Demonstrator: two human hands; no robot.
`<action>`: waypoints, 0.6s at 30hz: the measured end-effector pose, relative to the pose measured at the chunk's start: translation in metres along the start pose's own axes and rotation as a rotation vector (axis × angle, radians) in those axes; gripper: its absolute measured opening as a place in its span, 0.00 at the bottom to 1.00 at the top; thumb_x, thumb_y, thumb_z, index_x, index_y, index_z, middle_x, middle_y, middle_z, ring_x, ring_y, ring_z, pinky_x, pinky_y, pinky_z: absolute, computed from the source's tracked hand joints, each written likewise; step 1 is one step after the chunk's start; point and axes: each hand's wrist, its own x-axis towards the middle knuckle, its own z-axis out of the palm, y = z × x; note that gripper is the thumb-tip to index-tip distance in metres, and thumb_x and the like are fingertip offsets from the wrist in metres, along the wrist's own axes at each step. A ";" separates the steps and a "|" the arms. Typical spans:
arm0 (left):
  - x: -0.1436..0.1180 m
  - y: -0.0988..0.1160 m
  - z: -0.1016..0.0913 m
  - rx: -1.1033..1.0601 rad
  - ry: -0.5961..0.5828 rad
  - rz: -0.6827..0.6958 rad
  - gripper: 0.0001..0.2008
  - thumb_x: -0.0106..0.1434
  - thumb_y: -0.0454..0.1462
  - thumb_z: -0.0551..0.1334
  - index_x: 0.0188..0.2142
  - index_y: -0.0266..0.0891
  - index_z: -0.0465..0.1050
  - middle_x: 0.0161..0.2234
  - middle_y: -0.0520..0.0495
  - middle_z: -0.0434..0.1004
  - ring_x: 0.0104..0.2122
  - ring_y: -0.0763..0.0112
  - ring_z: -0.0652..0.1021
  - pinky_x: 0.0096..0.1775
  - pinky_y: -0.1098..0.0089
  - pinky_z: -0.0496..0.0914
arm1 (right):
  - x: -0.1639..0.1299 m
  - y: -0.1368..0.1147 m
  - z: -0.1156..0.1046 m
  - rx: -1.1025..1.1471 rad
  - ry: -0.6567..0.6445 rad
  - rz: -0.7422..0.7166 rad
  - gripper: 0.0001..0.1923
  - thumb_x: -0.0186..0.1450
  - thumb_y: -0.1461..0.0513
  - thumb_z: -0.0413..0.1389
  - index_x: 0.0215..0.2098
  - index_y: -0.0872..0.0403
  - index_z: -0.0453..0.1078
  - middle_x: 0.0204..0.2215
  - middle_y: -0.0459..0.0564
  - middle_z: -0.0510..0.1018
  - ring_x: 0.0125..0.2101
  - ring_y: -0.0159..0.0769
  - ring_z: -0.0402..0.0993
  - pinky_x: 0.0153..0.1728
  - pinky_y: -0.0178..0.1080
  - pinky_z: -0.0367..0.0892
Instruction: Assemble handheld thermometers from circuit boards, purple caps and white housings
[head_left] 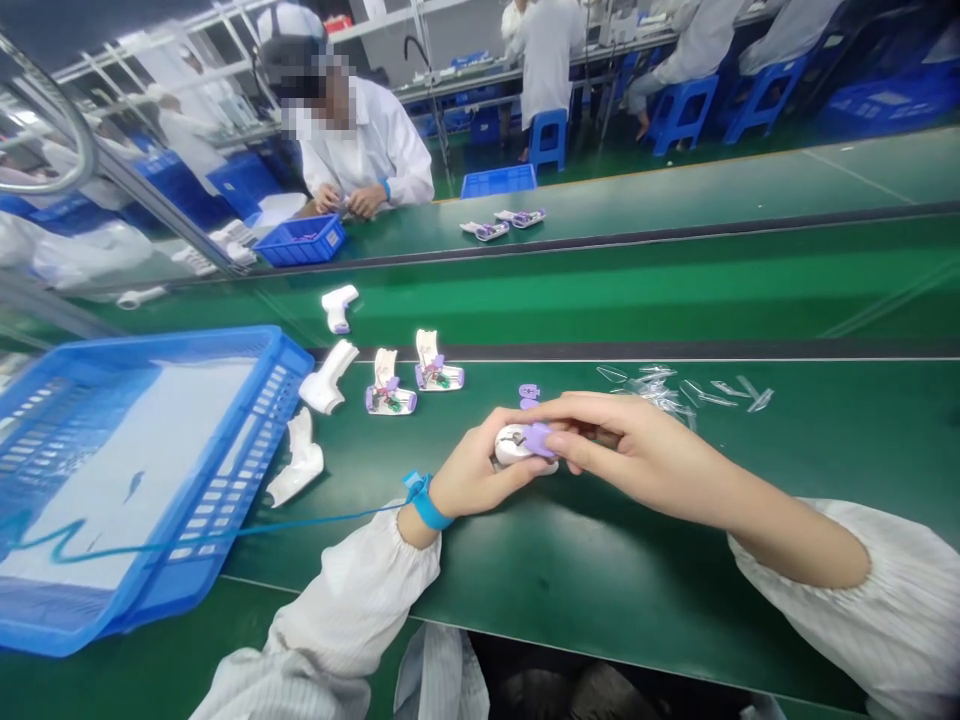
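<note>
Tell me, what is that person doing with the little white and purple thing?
The person sits at a green table and grips a small white shell in the left hand. The right hand presses a purple piece onto it. More half-open shells lie just beyond, clear plastic bits sit to the right, and a blue basket stands on the left. Across the belt, another person works too.

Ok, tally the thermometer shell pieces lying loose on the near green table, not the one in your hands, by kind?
Plain white shells: 2
Open shells with purple parts and wiring: 2
Loose purple buttons: 1
Total: 5
</note>
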 end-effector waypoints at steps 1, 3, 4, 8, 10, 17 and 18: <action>0.000 0.000 0.000 0.020 0.000 0.015 0.21 0.69 0.50 0.70 0.52 0.40 0.73 0.41 0.46 0.82 0.35 0.68 0.79 0.38 0.69 0.71 | 0.000 -0.001 0.001 0.037 -0.013 0.026 0.18 0.76 0.52 0.59 0.62 0.46 0.73 0.38 0.45 0.85 0.33 0.34 0.80 0.34 0.37 0.72; 0.001 0.000 -0.001 0.047 -0.011 0.034 0.20 0.69 0.49 0.70 0.52 0.39 0.74 0.41 0.46 0.83 0.34 0.68 0.79 0.38 0.69 0.72 | 0.000 -0.001 0.002 0.115 -0.031 0.082 0.17 0.74 0.52 0.61 0.57 0.48 0.73 0.31 0.42 0.83 0.31 0.34 0.79 0.34 0.37 0.72; 0.001 0.001 -0.001 0.057 -0.022 0.042 0.20 0.69 0.49 0.70 0.53 0.39 0.75 0.42 0.46 0.83 0.35 0.67 0.80 0.39 0.69 0.73 | 0.001 -0.001 0.003 0.138 -0.036 0.096 0.14 0.74 0.52 0.62 0.53 0.49 0.75 0.29 0.42 0.82 0.30 0.34 0.79 0.34 0.36 0.73; 0.002 0.004 -0.001 0.118 -0.074 0.127 0.19 0.69 0.50 0.70 0.50 0.39 0.77 0.41 0.45 0.85 0.36 0.65 0.83 0.40 0.68 0.75 | 0.003 0.002 0.002 0.098 -0.062 0.055 0.10 0.75 0.53 0.60 0.45 0.49 0.79 0.31 0.44 0.82 0.30 0.34 0.78 0.33 0.37 0.72; 0.002 0.005 -0.002 0.159 -0.083 0.184 0.18 0.71 0.51 0.69 0.47 0.39 0.78 0.37 0.47 0.84 0.33 0.68 0.82 0.38 0.69 0.74 | 0.003 0.003 0.002 -0.023 -0.036 -0.027 0.10 0.76 0.55 0.57 0.46 0.48 0.81 0.35 0.46 0.84 0.33 0.36 0.79 0.34 0.38 0.72; -0.003 0.007 -0.006 0.303 -0.069 0.248 0.13 0.72 0.49 0.66 0.41 0.41 0.76 0.29 0.54 0.80 0.24 0.75 0.76 0.30 0.74 0.69 | -0.007 0.002 0.017 -0.387 0.090 -0.353 0.11 0.78 0.58 0.56 0.52 0.49 0.80 0.45 0.53 0.79 0.40 0.38 0.78 0.37 0.38 0.73; -0.004 0.008 -0.006 0.310 -0.088 0.250 0.13 0.73 0.48 0.66 0.42 0.42 0.76 0.30 0.54 0.81 0.25 0.74 0.78 0.31 0.73 0.69 | -0.010 0.000 0.020 -0.401 0.093 -0.350 0.10 0.78 0.58 0.57 0.51 0.50 0.79 0.43 0.52 0.78 0.38 0.37 0.78 0.36 0.38 0.73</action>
